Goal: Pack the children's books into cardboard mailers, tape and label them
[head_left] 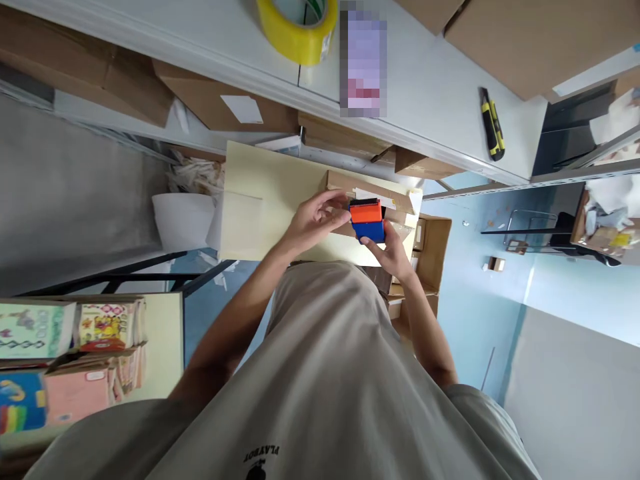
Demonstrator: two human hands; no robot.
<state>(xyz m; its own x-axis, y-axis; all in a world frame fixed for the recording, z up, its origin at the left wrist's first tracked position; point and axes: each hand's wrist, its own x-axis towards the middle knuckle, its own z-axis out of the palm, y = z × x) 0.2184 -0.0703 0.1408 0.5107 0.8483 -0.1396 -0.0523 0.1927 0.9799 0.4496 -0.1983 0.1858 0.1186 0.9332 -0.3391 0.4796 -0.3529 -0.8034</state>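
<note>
My right hand [391, 255] is closed around an orange and blue tape dispenser [369, 220] with a dark toothed strip along its top. The thumb presses on the blue lower part. At the left side of the dispenser is my left hand [320, 217], its fingers curved and apart, with the fingertips at or very near the dispenser's edge. Beneath both hands lies a cardboard box [345, 181] on a pale yellow table [275, 233]. White paper or a label shows on the box, and the hands hide part of it.
A grey shelf [420, 100] runs across the far side, bearing a roll of yellow tape [300, 40] and a utility knife [492, 125]. To the left stands a white bin [183, 217]. An open carton [433, 257] sits right of the table; packed booklets [107, 327] lie lower left.
</note>
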